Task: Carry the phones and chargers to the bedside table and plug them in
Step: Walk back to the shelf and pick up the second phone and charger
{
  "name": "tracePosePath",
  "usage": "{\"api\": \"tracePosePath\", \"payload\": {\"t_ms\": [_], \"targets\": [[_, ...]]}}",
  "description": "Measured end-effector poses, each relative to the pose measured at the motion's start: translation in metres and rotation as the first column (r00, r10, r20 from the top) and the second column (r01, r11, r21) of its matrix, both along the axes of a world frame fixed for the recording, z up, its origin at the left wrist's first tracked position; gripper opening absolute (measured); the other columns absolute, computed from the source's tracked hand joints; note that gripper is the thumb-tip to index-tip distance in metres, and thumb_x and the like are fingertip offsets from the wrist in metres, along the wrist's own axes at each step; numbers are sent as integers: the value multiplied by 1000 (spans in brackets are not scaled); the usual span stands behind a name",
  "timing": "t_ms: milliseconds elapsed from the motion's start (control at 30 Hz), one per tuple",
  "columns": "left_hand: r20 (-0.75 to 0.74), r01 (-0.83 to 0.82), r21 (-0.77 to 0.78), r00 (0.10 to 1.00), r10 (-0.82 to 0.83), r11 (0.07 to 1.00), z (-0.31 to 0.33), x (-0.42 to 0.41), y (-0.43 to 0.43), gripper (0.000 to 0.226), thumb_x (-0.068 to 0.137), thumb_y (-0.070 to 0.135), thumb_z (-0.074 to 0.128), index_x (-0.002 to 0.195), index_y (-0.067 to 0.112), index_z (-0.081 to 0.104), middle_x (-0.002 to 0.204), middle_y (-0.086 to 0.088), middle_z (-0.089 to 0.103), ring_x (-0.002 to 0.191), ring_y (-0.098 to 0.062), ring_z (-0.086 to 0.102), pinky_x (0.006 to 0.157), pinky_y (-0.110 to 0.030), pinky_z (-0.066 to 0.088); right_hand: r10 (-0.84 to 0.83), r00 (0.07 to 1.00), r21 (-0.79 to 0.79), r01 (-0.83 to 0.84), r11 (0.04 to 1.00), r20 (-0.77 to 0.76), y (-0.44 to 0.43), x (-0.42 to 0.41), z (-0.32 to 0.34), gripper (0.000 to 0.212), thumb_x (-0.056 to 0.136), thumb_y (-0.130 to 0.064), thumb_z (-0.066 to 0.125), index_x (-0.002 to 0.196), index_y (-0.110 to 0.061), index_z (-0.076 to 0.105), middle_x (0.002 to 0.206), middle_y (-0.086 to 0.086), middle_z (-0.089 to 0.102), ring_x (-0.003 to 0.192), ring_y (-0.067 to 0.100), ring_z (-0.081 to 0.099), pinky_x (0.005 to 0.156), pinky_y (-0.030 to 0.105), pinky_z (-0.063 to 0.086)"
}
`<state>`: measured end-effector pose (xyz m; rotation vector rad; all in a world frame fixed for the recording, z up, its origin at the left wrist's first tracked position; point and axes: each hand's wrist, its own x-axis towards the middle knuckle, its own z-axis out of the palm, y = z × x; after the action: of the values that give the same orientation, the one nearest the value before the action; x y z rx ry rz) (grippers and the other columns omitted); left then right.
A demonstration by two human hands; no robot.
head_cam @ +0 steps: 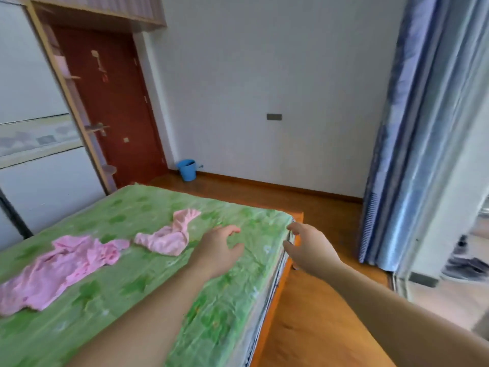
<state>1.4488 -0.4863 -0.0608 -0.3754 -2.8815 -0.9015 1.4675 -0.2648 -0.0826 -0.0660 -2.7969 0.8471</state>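
Note:
No phone, charger or bedside table shows in the head view. My left hand (218, 249) hovers above the green bedsheet (148, 276) near the bed's far right corner, fingers loosely spread and holding nothing. My right hand (308, 247) is stretched out just past the bed's right edge, above the floor, fingers relaxed and empty. Both forearms reach in from the bottom of the frame.
Two pink garments (60, 268) (172, 234) lie on the bed. A blue bucket (187, 169) stands by the white wall near a red-brown door (111, 107). A grey wall socket (274, 117) sits mid-wall. Blue curtains (397, 154) hang right. The wooden floor (317, 234) runs beside the bed.

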Motion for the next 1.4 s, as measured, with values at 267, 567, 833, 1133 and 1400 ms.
{"api": "tracePosePath", "payload": {"t_ms": [267, 567, 833, 1133, 1400], "targets": [[19, 239, 1, 971, -239, 971, -21, -90, 97, 41, 87, 38, 56, 128, 29, 56, 134, 3, 54, 118, -14, 53, 90, -27, 43, -250, 968, -40, 250, 968, 7, 78, -47, -15, 49, 86, -42, 58, 132, -29, 49, 129, -5, 57, 86, 7, 54, 61, 13, 42], [21, 282, 45, 959, -283, 958, -36, -224, 99, 35, 86, 35, 57, 121, 30, 60, 125, 3, 57, 106, -18, 58, 84, -30, 48, -242, 968, 37, 240, 970, 64, 73, -157, -20, 48, 88, -40, 57, 134, -28, 48, 130, -5, 55, 80, 4, 51, 49, 12, 38], [-89, 244, 73, 967, -237, 967, 1, -330, 128, 33, 83, 38, 57, 116, 32, 63, 113, 8, 61, 97, -12, 55, 81, -31, 48, -206, 972, 130, 219, 967, -110, 116, -268, 43, 44, 90, -40, 55, 131, -27, 51, 126, -3, 58, 90, 8, 53, 65, 14, 41], [-49, 239, 89, 971, -235, 967, -22, -451, 246, 34, 83, 39, 57, 116, 33, 63, 116, 8, 61, 97, -8, 53, 77, -24, 41, -161, 981, 114, 173, 978, -109, 231, -399, 19, 45, 90, -39, 55, 133, -24, 50, 126, -2, 58, 102, 15, 58, 71, 18, 43], [-43, 171, 8, 984, -170, 985, -21, -596, 390, 34, 88, 36, 56, 121, 31, 61, 121, 7, 61, 100, -5, 49, 79, -22, 39, -83, 996, -6, 83, 997, -20, 375, -556, -2, 46, 89, -38, 56, 132, -22, 52, 127, 0, 58, 107, 16, 58, 83, 26, 48]]}}
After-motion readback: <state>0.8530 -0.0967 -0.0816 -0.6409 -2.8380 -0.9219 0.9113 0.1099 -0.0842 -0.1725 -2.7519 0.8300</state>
